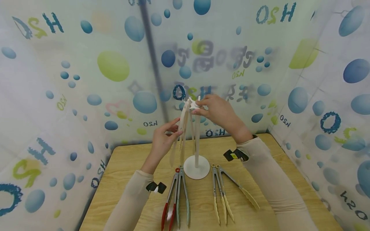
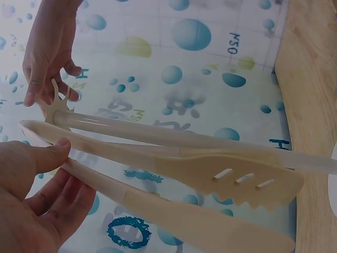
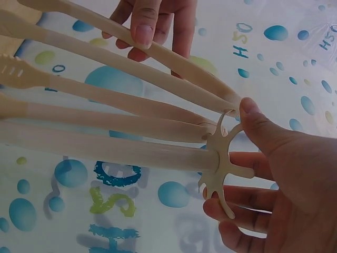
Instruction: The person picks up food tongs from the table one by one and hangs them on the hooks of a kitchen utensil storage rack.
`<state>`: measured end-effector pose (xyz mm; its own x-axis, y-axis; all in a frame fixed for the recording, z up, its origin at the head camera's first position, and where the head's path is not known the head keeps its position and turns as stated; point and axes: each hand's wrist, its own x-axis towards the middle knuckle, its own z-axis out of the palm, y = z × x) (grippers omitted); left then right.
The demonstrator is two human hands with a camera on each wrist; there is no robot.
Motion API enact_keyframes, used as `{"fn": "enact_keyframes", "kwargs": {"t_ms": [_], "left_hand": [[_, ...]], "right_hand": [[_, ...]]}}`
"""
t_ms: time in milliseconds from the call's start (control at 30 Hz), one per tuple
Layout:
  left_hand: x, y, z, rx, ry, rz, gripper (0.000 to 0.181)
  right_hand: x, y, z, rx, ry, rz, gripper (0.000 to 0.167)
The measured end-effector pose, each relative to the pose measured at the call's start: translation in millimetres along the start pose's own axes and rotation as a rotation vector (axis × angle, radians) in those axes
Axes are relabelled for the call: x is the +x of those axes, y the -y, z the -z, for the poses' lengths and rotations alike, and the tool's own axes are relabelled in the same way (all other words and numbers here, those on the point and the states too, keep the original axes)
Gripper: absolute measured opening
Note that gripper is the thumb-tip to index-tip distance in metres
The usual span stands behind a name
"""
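A white utensil stand, its round base on the table, has a hooked top. My right hand holds that top, thumb near one prong and fingers under another. My left hand pinches the handle of a cream spatula with a smooth broad head. The spatula slants downward beside the pole; its upper end meets the hooks by my right thumb, and I cannot tell whether it is hooked on. A slotted turner with a serrated edge and other cream utensils hang from the stand.
In front of the base, red-tipped tongs and mint-tipped tongs lie on the wooden table at left. Yellow-tipped tongs lie at right, one arm splayed outward. A patterned curtain surrounds the table.
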<state>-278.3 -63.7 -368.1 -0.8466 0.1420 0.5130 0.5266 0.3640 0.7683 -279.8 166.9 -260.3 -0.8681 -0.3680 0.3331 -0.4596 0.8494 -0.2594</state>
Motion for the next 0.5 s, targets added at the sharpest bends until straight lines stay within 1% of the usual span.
{"fn": "enact_keyframes", "kwargs": {"t_ms": [233, 367, 500], "left_hand": [[2.0, -1.8, -0.8, 0.023, 0.003, 0.018, 0.048], [2.1, -2.7, -0.5, 0.037, -0.001, 0.013, 0.047], [1.8, -3.5, 0.2, 0.057, -0.010, -0.005, 0.047]], "right_hand": [[-0.9, 0.2, 0.9, -0.005, -0.004, 0.007, 0.055], [-0.9, 0.0, 0.9, -0.003, -0.003, 0.007, 0.055], [-0.7, 0.0, 0.2, -0.003, 0.001, 0.005, 0.055]]}}
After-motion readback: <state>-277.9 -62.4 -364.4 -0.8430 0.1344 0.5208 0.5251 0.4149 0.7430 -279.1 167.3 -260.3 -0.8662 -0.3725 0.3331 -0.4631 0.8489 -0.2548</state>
